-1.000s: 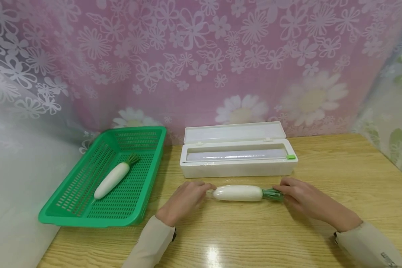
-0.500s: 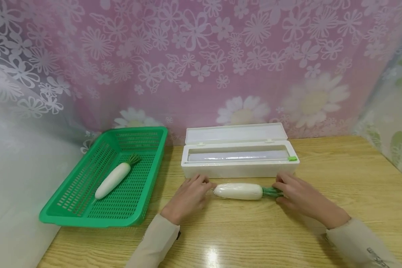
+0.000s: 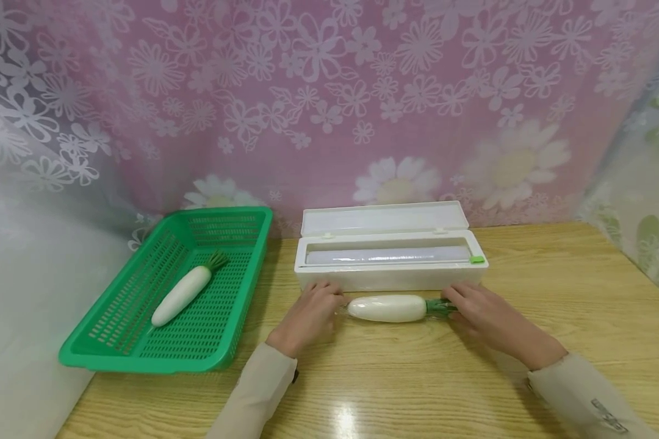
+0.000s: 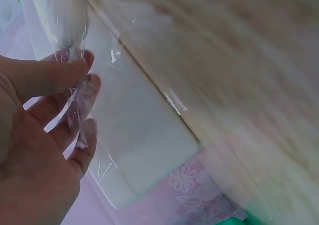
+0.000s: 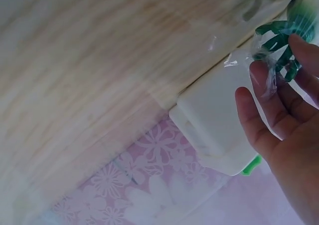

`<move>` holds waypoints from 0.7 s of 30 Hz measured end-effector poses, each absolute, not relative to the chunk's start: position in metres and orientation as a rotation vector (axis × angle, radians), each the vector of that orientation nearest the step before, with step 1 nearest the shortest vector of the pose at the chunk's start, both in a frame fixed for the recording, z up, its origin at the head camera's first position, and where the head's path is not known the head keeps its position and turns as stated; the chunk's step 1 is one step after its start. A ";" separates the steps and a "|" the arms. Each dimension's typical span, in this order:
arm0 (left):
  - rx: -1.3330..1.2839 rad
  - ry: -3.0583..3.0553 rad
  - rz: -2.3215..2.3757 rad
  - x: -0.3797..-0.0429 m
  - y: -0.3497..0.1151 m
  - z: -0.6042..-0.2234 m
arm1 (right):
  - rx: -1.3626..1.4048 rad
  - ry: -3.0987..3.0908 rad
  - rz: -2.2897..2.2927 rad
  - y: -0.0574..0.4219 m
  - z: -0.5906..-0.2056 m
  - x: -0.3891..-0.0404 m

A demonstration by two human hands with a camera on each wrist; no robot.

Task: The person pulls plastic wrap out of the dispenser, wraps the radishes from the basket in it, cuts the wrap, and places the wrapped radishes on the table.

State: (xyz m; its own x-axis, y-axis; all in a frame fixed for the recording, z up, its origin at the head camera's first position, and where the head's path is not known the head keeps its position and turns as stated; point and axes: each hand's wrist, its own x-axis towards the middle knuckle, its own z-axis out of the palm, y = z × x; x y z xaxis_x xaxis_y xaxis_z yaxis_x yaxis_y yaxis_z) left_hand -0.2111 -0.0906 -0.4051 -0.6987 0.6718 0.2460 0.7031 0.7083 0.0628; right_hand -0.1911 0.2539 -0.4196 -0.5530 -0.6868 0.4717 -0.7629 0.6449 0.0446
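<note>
A white radish wrapped in clear cling film lies crosswise in front of the white box, its green stalks pointing right. My left hand is at the root end. In the left wrist view, its thumb and fingers pinch a twisted tail of cling film just beyond the tip. At the stalk end is my right hand. The right wrist view shows its thumb and fingers holding the gathered film beside the cut stalks.
Behind the radish, a white cling film box stands with its lid raised and a film roll inside. On the left, a green basket holds another white radish. A pink flowered curtain hangs behind the wooden table.
Both hands and the wrapped radish have shifted slightly away from me, closer to the box. My right hand has also come a little to the left. The basket and box stay put.
</note>
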 end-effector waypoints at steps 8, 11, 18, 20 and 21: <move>-1.075 -2.696 -0.365 -0.213 -0.087 -0.400 | 1.160 -2.330 0.164 0.255 -0.424 -0.199; -1.044 -2.726 -0.308 -0.212 -0.087 -0.399 | 1.157 -2.304 0.144 0.255 -0.425 -0.202; -1.032 -2.764 -0.204 -0.211 -0.087 -0.400 | 1.162 -2.303 0.120 0.254 -0.425 -0.206; -1.042 -2.759 -0.204 -0.211 -0.088 -0.402 | 1.162 -2.319 0.109 0.254 -0.424 -0.207; -1.045 -2.759 -0.203 -0.210 -0.088 -0.402 | 1.162 -2.327 0.103 0.253 -0.424 -0.207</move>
